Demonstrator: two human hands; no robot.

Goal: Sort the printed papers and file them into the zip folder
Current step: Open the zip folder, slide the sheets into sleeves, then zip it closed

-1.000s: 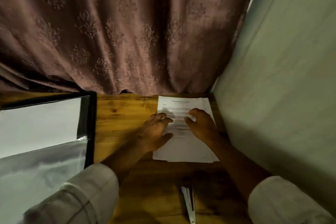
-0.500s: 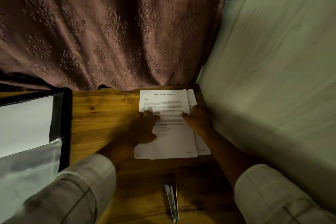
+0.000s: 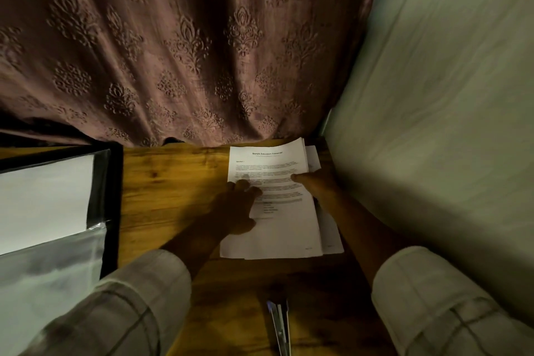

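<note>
the step in hand seems to be the sorting: the printed papers (image 3: 277,237) lie as a loose pile at the far right of the table (image 3: 173,182), not yet in the zip folder (image 3: 114,211), which lies open well apart at the left edge with a white sheet inside it.

the left hand (image 3: 234,211) rests on the left part of the top sheet, fingers spread and flat, holding nothing. the right hand (image 3: 318,182) is at the right edge of the pile. its thumb presses on top and the other fingers are hidden, i think under the upper sheets, so it pinches them. the far right corner of this upper bunch is raised, and lower sheets show beside it.

the next move probably calls for lifting the upper bunch free while the left hand pins the rest, so that the sheets do not slide.

the heading reads "sample education transcript". the body text is too small to read. two pens (image 3: 278,324) lie near the front edge.
</note>
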